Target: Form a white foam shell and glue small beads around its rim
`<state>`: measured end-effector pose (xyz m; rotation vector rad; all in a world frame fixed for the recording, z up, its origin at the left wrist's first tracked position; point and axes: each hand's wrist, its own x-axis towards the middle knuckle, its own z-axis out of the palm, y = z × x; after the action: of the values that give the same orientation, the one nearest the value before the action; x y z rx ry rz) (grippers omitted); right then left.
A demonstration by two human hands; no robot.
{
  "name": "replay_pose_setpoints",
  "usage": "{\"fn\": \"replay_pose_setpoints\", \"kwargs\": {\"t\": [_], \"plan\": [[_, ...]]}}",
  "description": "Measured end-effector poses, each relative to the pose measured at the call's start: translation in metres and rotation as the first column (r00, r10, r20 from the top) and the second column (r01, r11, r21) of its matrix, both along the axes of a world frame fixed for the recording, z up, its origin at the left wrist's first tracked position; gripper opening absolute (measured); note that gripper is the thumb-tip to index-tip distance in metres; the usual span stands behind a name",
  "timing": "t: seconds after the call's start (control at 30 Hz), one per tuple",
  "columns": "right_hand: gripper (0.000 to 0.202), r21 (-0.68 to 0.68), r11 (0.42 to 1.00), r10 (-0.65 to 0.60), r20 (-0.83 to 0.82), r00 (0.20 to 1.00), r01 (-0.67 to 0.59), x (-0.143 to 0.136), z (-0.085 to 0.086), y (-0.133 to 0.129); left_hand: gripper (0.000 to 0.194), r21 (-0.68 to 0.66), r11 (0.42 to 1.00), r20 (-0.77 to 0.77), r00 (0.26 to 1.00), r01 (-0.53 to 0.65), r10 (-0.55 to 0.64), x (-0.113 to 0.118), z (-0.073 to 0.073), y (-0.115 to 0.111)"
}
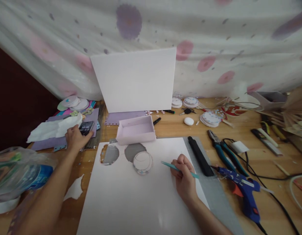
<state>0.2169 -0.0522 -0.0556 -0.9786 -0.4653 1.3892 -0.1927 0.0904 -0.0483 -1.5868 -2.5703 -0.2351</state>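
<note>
My left hand (76, 138) is at the far left of the work area, fingers and thumb closed around the lower edges of a smartphone (86, 128) with its screen lit. A crumpled white paper (51, 128) lies just left of it. My right hand (184, 176) rests on the white board (138, 205) and grips teal tweezers (171, 165), whose tips point left. Near those tips lies a thin wire ring (143, 163) with small pale pieces on it. A pair of glasses (110, 154) with grey lenses lies behind the ring.
A pale pink open box (136, 130) sits behind the board, in front of an upright white panel (137, 81). To the right are a black folded item (201, 156), pliers (225, 153) and a blue glue gun (241, 189) with cables. A plastic-wrapped container (21, 176) stands at left.
</note>
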Motion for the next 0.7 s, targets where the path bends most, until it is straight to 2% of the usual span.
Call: {"fn": "replay_pose_setpoints", "kwargs": {"t": [0.17,0.53,0.7], "plan": [[0.03,-0.008,1.0,0.009,-0.021,1.0,-0.01,-0.001,0.0,0.0,0.08,-0.005,1.0,-0.02,1.0,-0.011,0.011,-0.001,-0.004,-0.01],[0.029,-0.024,1.0,-0.008,-0.077,0.997,0.006,-0.003,-0.005,0.002,0.083,-0.063,0.997,-0.01,0.999,-0.049,0.049,0.004,0.007,0.016],[0.029,-0.006,1.0,-0.009,-0.08,0.997,0.009,-0.004,-0.007,0.002,0.078,-0.082,0.994,0.012,0.997,-0.076,0.077,0.007,0.011,0.021]]}}
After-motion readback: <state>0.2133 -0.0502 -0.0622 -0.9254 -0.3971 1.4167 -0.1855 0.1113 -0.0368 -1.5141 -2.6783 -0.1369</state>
